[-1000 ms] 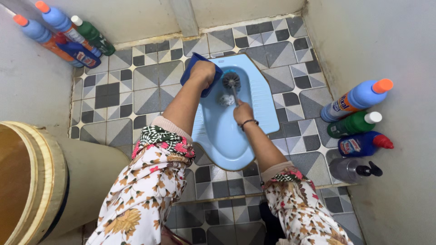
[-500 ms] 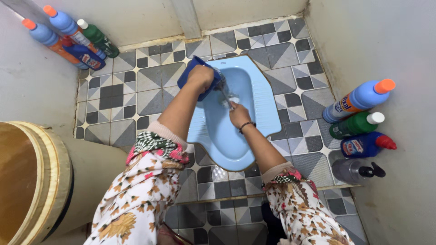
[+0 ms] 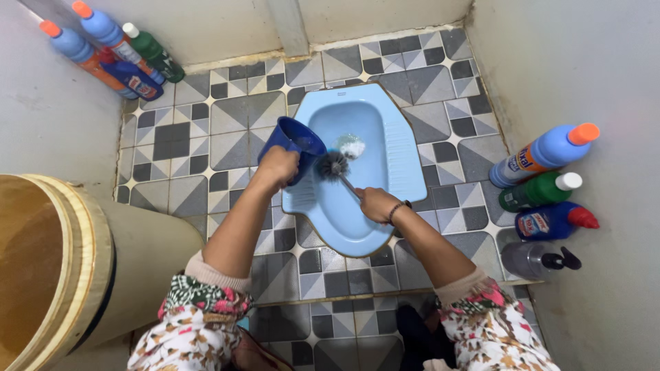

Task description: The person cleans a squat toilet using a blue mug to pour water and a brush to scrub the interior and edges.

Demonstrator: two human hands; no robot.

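Left hand [image 3: 278, 167] closed around a dark blue scoop cup [image 3: 292, 141], tipped at the left rim of the light blue squat toilet pan [image 3: 395, 154]. Right hand [image 3: 375, 204] closed around the handle of a toilet brush [image 3: 335, 165]; the handle runs up and to the left from the fist, and the dark bristle head sits inside the pan just beside the cup, close to the left hand.

Change over the last second: the brush head was further up the bowl, near the drain end, with the cup held above it at the pan's top left. Now both have come down and nearer the person; the head lies mid-bowl, and a patch of white foam [image 3: 352, 146] shows beyond it, just past both hands. Judged from that, the scrubbing is working back along the bowl while the cup stays at the rim.

Beyond the left hand, in the far left corner: two blue bottles with orange caps [image 3: 82, 48] and a green bottle [image 3: 155, 55] leaning on the wall. Right of the right hand, along the wall: a blue bottle with orange cap [image 3: 543, 154], a green one with white cap [image 3: 540, 190], a blue one with red cap [image 3: 553, 221], a grey one with a black top [image 3: 533, 259]. Left of the left arm: a large tan drum [image 3: 69, 268]. Grey patterned tile floor [image 3: 227, 117] under everything.
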